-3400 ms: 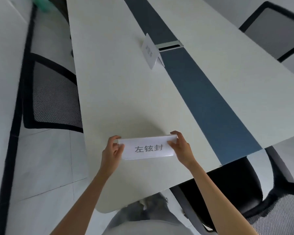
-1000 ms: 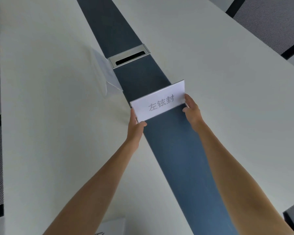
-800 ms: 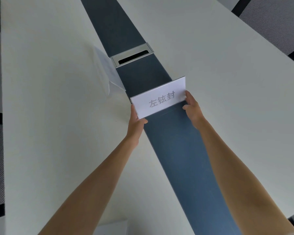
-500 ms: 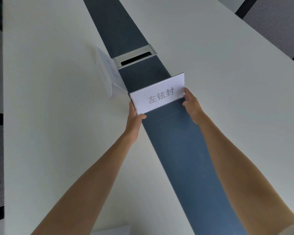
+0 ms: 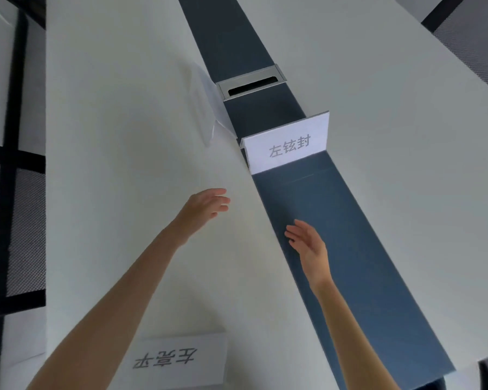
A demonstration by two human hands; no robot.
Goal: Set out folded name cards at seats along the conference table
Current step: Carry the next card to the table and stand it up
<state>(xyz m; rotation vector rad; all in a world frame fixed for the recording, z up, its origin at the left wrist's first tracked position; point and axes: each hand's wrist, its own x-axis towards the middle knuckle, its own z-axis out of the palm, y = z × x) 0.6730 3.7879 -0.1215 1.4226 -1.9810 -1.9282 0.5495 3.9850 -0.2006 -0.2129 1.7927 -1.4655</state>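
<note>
- The folded name card (image 5: pixel 289 144) stands upright across the dark blue strip (image 5: pixel 335 220) of the counter (image 5: pixel 124 136), just on the near side of the metal cable slot (image 5: pixel 251 85).
- Both hands are off it — the left hand (image 5: pixel 206 205) hovers over the white surface left of the strip, the right hand (image 5: pixel 307 243) over the strip, fingers loose, holding nothing.
- Another card (image 5: pixel 203 108) stands just left of the slot; its print is too blurred to read.
- A third card (image 5: pixel 178 358) lies at the near edge.

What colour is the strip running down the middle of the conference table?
Dark slate blue; the central strip runs between white tabletop panels, clearest in the head view.
</note>
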